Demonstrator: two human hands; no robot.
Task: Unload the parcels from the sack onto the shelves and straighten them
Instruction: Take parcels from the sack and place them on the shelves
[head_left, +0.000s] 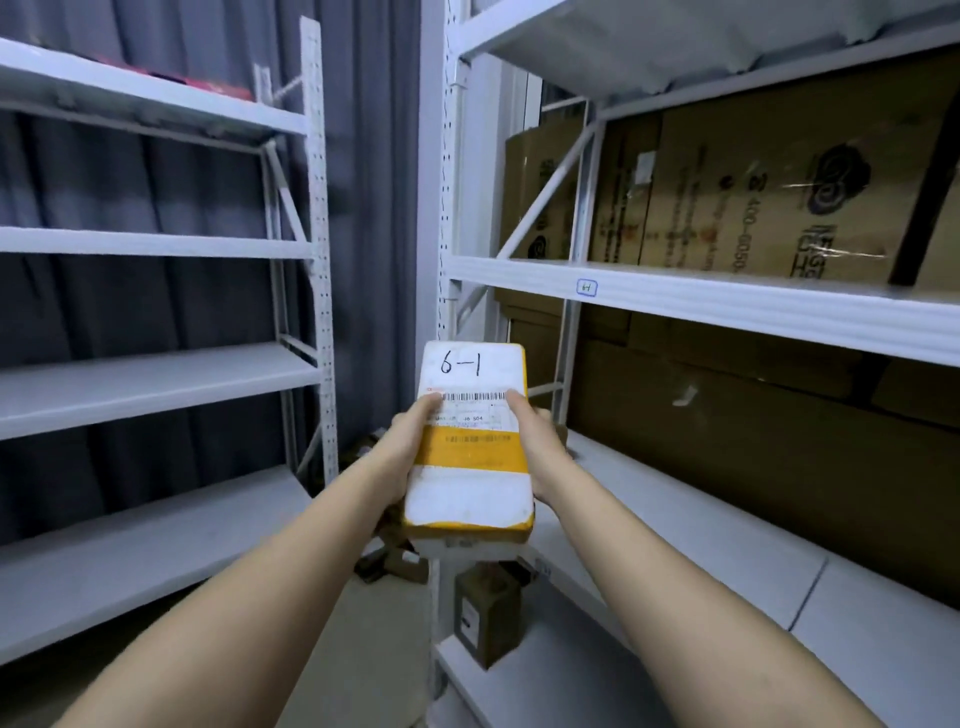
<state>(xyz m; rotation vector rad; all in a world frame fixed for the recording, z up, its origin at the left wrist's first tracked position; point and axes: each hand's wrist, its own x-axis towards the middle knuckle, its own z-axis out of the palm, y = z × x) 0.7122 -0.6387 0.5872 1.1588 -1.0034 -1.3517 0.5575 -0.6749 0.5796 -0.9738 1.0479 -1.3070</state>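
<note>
Left shelving (156, 384): white metal tiers, bare apart from something pink on the top tier; a grey curtain hangs behind.
Left hand (410, 441): clasps the parcel's left edge, thumb on the label.
Parcel (470, 441): yellow, with a white label marked "6-1" and a barcode; held up in the air between the two racks, long side pointing away.
Right hand (535, 441): clasps the parcel's right edge, thumb on top.
Small brown box (485, 618): stands on the lowest right tier.
Right shelving (727, 306): carries large cardboard cartons (769, 182).
</note>
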